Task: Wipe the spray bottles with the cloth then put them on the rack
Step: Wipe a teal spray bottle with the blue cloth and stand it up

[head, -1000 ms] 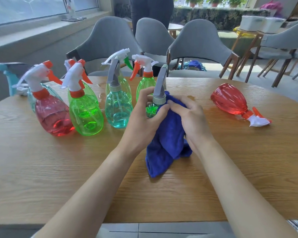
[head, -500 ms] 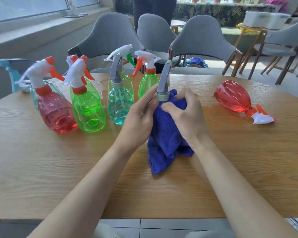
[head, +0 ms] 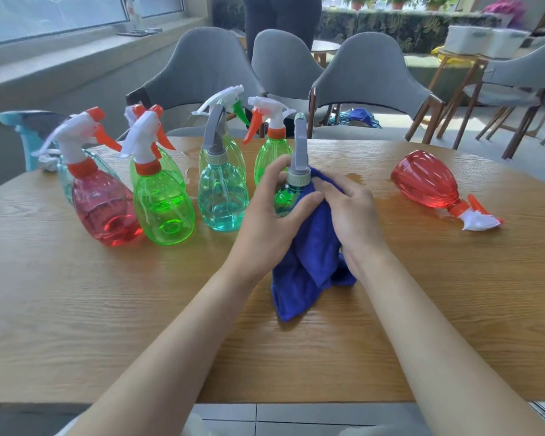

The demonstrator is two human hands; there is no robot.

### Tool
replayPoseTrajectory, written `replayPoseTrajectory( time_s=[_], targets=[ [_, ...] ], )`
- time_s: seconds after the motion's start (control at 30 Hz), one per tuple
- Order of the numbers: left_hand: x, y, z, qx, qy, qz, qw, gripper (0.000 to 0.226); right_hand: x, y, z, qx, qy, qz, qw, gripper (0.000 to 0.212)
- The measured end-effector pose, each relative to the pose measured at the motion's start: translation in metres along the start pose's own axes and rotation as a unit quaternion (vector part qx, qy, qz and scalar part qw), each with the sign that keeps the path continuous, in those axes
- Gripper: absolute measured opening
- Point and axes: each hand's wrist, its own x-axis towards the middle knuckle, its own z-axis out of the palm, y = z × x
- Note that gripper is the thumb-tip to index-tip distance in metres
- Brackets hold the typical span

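Inside curled fingers (head: 275,171) of left hand (head: 261,225) and right hand (head: 354,221): green bottle (head: 285,199), blue cloth (head: 306,269).

Upright bottles (head: 167,199) stand left of the cloth (head: 309,253) (toppled bottle (head: 425,184) right).

The person's two bare forearms reach forward and converge over the middle of the table (head: 107,309). The left grip (head: 265,215) curls round a small green spray bottle (head: 284,199), thumb across its front and fingers behind its neck. The right grip (head: 351,215), back of the hand upward, bends its fingers over a blue cloth (head: 306,262), pressing it to the bottle's side.
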Motion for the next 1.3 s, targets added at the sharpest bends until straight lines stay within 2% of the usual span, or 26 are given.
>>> replayPoseTrajectory(
  time_s=[0.07,0.23,0.37,0.53,0.63,0.7,0.8,0.9,0.97,1.03,1.1,1.2,1.3],
  targets=[
    [0.0,0.005,0.003,0.008,0.005,-0.005,1.0,0.051,0.0,0.001,0.003,-0.021,0.014,-0.007,1.0,0.021],
    [-0.002,0.008,0.003,0.018,0.009,-0.022,1.0,0.016,-0.006,-0.001,0.005,-0.007,0.029,-0.035,0.999,0.017],
    [0.001,0.01,-0.001,0.001,0.01,-0.05,0.999,0.026,-0.01,-0.004,0.007,0.02,0.021,-0.08,0.996,0.017],
    [-0.004,0.011,0.002,0.022,-0.013,-0.008,1.0,0.025,-0.004,-0.003,0.009,-0.026,0.039,-0.133,0.99,0.007],
    [-0.004,0.009,0.0,0.038,-0.039,0.009,0.998,0.025,0.002,-0.001,0.008,-0.018,0.042,-0.092,0.995,0.014],
    [-0.004,0.008,-0.001,0.045,-0.048,0.011,0.998,0.015,0.0,-0.001,0.009,0.002,0.04,-0.074,0.996,0.016],
    [-0.002,0.008,-0.002,0.023,-0.027,0.006,0.999,0.012,-0.012,-0.004,0.014,-0.025,0.053,-0.133,0.989,0.01],
    [0.0,0.006,-0.003,0.006,-0.029,-0.005,1.0,0.012,-0.025,-0.004,0.022,-0.123,0.051,-0.221,0.966,0.006],
    [-0.002,0.007,-0.003,0.011,-0.042,0.0,0.999,0.015,-0.025,-0.003,0.024,-0.154,0.058,-0.243,0.956,0.007],
    [-0.004,0.007,-0.003,0.031,-0.052,0.01,0.998,0.02,-0.021,-0.004,0.021,-0.137,0.062,-0.229,0.962,0.012],
    [-0.005,0.006,-0.001,0.06,-0.063,0.019,0.996,0.012,-0.013,-0.007,0.016,-0.103,0.059,-0.189,0.975,0.015],
    [-0.005,0.005,-0.001,0.076,-0.071,0.022,0.994,0.017,-0.008,-0.01,0.011,-0.055,0.023,-0.14,0.988,0.023],
    [-0.004,0.005,0.0,0.085,-0.056,0.021,0.995,0.023,-0.014,-0.01,0.012,-0.06,0.009,-0.145,0.988,0.02]
  ],
)
